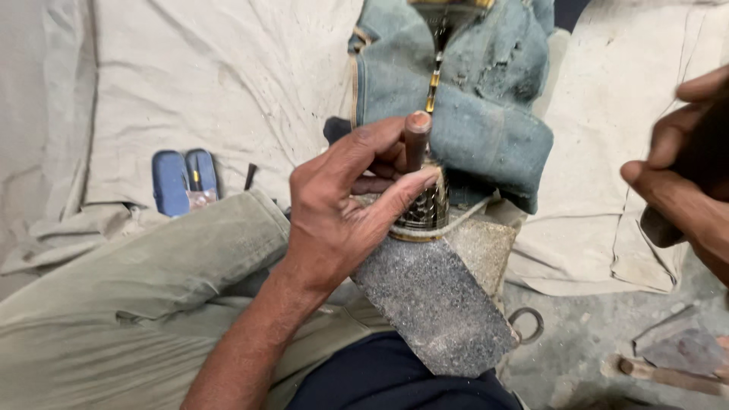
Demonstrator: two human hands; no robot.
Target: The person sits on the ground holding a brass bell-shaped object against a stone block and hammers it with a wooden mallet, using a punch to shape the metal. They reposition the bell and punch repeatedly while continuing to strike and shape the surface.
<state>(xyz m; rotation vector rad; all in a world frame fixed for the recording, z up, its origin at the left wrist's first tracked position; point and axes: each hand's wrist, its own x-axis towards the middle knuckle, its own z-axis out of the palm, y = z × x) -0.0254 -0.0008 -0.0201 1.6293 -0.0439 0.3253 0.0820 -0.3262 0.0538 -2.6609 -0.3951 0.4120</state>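
My left hand (334,205) pinches punch (416,140) on engraved metal piece (425,209) atop stone (433,304); right hand (687,182) grips hammer (659,226); off-centre blow could hit my fingers, or punch skids.

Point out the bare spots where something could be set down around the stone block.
Free: the pale cloth above the blue case, and the cloth right of the denim. Crowded: around the left hand and punch on the stone block; scraps clutter the lower-right floor.

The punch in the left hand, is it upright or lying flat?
Upright: the punch stands on end, tip down on the metal piece, pinched by the left hand.
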